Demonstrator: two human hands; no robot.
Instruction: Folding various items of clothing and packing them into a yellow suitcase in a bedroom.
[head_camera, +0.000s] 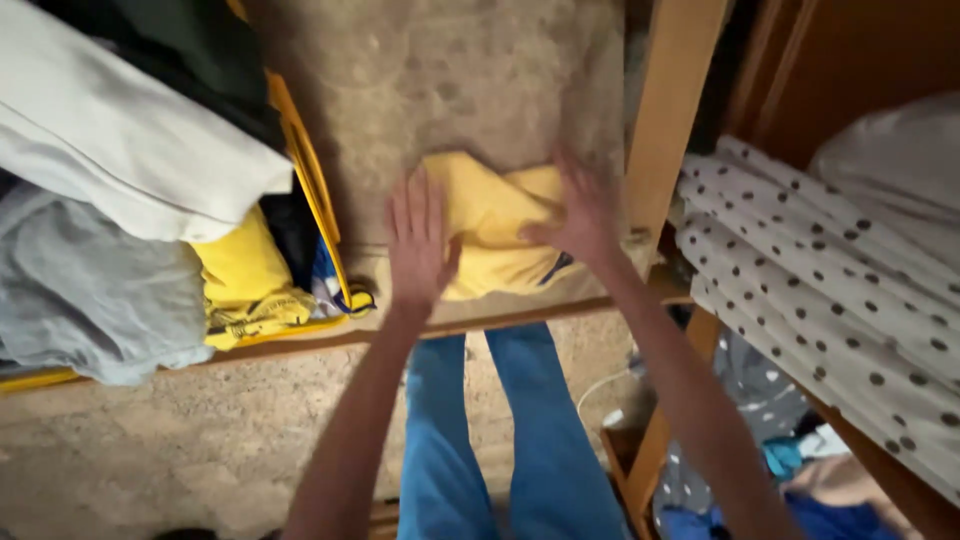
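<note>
Two bare hands rest on a yellow cloth (490, 225) that lies folded on a speckled, sandy-coloured surface (450, 80), close to its front edge. The left hand (418, 240) lies flat with its fingers straight and close together, palm down on the cloth's left edge. The right hand (580, 215) presses down on the cloth's right part with its fingers spread a little; motion blur smears the fingertips, so whether they pinch a fold cannot be told. A dark stripe shows at the cloth's lower right corner, half hidden under the right wrist.

Left of the cloth stands a yellow basket (315, 190), its rim the only part clearly seen. Clothes heaped in and over it cover the rest: a white garment (120, 140), a grey one (90, 290), something dark green (190, 50) cut off by the top edge, and another yellow piece (245, 285).

A wooden post (670, 110) rises just right of the right hand. Beyond it lies polka-dot fabric (830, 290), white with dark spots, running out of view at the right edge. Below, the person's blue trousers (500, 440) show between the forearms, and a muddle of cloth in the lower right corner is too dim to sort out.
</note>
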